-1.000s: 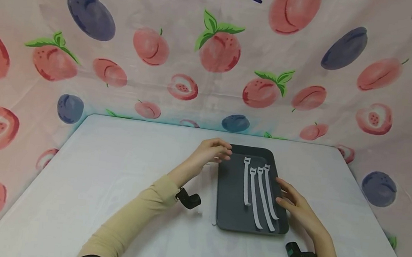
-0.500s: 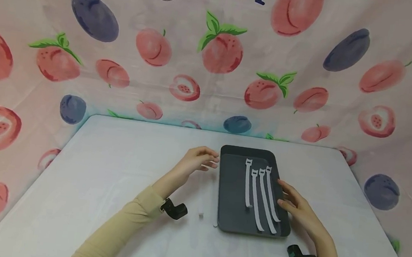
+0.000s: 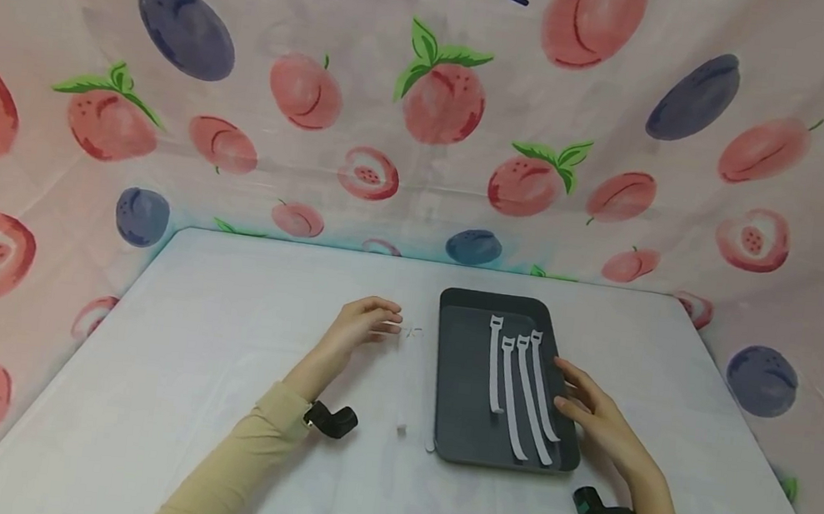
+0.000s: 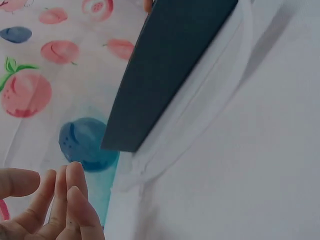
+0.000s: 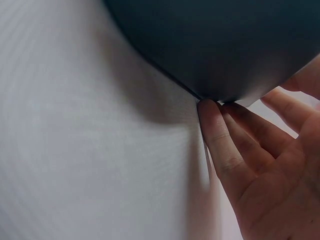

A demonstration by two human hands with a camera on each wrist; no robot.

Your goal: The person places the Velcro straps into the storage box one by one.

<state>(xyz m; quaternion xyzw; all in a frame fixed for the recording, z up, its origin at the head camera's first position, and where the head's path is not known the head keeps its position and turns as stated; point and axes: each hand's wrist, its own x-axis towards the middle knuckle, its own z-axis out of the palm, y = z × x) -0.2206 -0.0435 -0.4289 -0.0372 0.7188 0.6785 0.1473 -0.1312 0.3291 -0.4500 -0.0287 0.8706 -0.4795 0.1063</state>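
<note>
A dark grey tray (image 3: 459,379) lies on the white table, with several white hook-and-loop cable ties (image 3: 493,374) side by side in it. My right hand (image 3: 609,424) touches the tray's right side with fairly straight fingers; in the right wrist view the fingertips (image 5: 210,112) meet the tray's lower edge. Left of the tray, my left hand (image 3: 355,331) hovers apart from it, fingers loosely bent and thumb separate, holding nothing visible. Another white strap (image 4: 246,45) lies beside the tray in the left wrist view; from the head it barely shows against the white cloth.
A small pale piece (image 3: 401,430) lies on the table (image 3: 239,323) left of the tray. Fruit-printed cloth (image 3: 368,102) hangs behind and at both sides. A black wrist camera (image 3: 331,420) sits on the left wrist, another (image 3: 602,509) on the right.
My left hand has drawn away from the tray's upper left edge, moving left and slightly down. The right hand stays at the tray's right side, and the cable ties lie as before.
</note>
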